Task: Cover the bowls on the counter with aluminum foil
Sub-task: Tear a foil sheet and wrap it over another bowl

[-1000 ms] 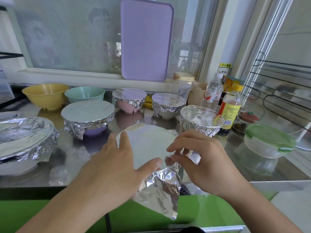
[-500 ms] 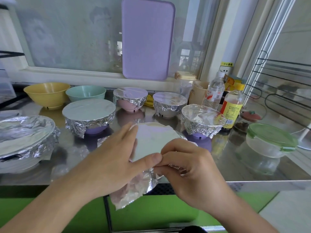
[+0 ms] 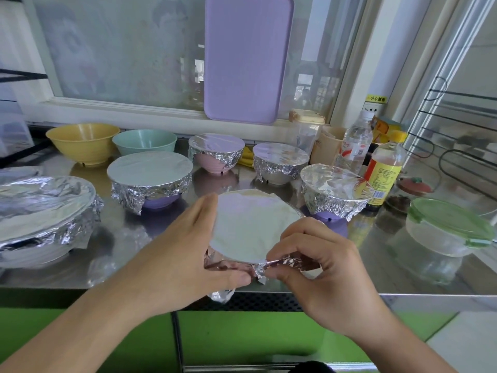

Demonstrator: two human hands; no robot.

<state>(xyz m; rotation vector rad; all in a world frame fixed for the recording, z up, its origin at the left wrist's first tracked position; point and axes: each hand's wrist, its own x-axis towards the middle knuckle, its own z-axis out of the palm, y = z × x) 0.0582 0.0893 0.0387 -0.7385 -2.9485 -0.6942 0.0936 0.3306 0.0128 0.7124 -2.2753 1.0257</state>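
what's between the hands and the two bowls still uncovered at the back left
The foil-covered purple bowl sits partly in front of the teal bowl. The yellow bowl has open counter before it. Both the left hand and right hand are busy crimping foil.

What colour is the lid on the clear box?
Green, seen in the head view: the lid on the clear box.
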